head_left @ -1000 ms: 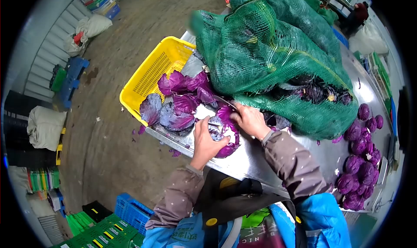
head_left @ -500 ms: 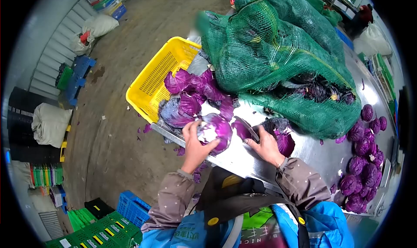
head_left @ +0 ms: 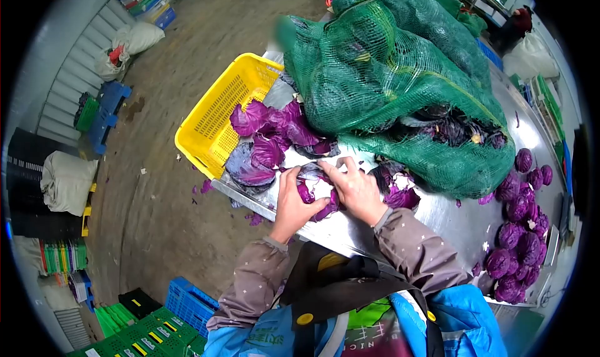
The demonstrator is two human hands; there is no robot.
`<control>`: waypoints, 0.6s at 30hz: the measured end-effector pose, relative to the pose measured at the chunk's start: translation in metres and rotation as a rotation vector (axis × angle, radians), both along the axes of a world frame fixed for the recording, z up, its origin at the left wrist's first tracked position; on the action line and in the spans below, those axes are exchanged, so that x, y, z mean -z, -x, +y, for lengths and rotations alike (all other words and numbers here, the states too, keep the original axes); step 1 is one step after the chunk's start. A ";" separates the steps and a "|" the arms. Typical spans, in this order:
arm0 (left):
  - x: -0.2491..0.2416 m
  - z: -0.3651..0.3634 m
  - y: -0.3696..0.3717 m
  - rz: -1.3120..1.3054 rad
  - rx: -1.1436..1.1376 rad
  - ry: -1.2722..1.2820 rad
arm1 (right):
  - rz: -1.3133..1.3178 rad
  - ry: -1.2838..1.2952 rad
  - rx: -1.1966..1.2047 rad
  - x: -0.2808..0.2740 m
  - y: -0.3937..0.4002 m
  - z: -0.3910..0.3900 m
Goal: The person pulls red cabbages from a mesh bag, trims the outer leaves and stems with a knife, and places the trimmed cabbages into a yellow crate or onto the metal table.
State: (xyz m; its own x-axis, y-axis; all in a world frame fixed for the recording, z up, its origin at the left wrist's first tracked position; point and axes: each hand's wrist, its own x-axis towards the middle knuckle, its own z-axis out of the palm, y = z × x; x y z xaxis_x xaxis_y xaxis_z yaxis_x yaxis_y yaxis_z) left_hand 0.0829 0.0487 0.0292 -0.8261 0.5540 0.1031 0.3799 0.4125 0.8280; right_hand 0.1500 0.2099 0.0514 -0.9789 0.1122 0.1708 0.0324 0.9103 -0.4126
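Red cabbage [head_left: 327,212] is resting near the edge of the metal table [head_left: 340,233], between the two hands. The left hand [head_left: 292,208] is holding its side, fingers curving over and thumb pressing near the pale part. The right hand [head_left: 361,196] is reaching over the top, its fingertips touching a dark outer leaf [head_left: 310,171]; whether they are pinching it, or the palm is hiding a tool, I cannot tell. Working well here is meaning a steady left grip, with the right fingers lifting the leaf gently from its loose edge, sparing the firm layers beneath. Loose leaves [head_left: 269,149] are lying just beside, near the yellow crate [head_left: 219,110], so keeping them clear of the fingers is helping.
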 end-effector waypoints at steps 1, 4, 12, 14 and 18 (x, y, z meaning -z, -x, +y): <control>0.000 0.001 0.001 0.016 0.007 0.011 | -0.003 -0.068 0.011 -0.003 0.007 0.005; 0.003 0.001 0.007 -0.008 0.004 0.025 | 0.006 -0.008 -0.029 0.010 0.026 0.016; 0.002 0.000 0.016 0.060 0.111 0.045 | -0.048 0.069 0.103 0.040 0.054 0.034; -0.001 -0.008 0.006 0.081 0.275 0.026 | -0.165 0.052 0.186 0.045 0.048 0.054; -0.003 -0.029 0.010 0.035 0.234 0.058 | -0.097 0.263 0.201 0.047 0.012 0.047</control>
State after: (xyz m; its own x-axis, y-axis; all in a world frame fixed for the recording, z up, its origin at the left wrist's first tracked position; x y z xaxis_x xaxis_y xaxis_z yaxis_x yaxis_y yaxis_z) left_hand 0.0731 0.0194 0.0323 -0.6709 0.7359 0.0919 0.4991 0.3563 0.7899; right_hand 0.1376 0.2574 0.0043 -0.9428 0.3328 0.0178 0.2510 0.7443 -0.6189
